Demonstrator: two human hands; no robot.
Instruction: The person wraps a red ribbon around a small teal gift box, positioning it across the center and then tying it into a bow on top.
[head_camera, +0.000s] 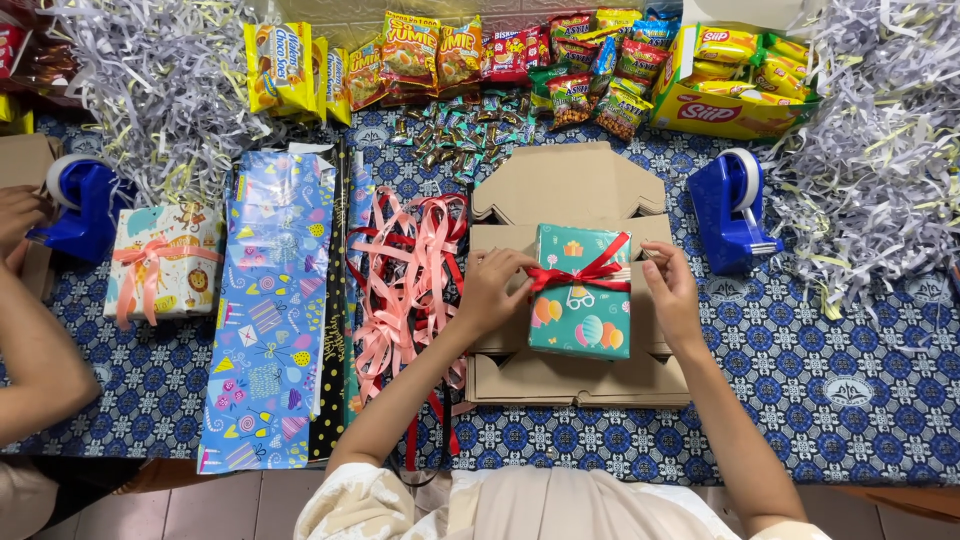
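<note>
A: Our left fingers (515, 268) pinch the red ribbon (590, 272) at the left edge of the teal gift box (580, 320); our right hand (672, 290) grips the ribbon's other end at the right edge.

B: The box sits on the flat cardboard cartons (570, 190), mid-table. We'd judge even tension on both ends keeps the band centred.

A: Yes, and flat, untwisted. The loose ribbon pile (410, 270) lies just left; the blue tape dispenser (735, 210) stands near our right hand.

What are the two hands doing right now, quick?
Left hand: closed on the red ribbon of the teal gift box.
Right hand: pinching that ribbon's other end.
</note>
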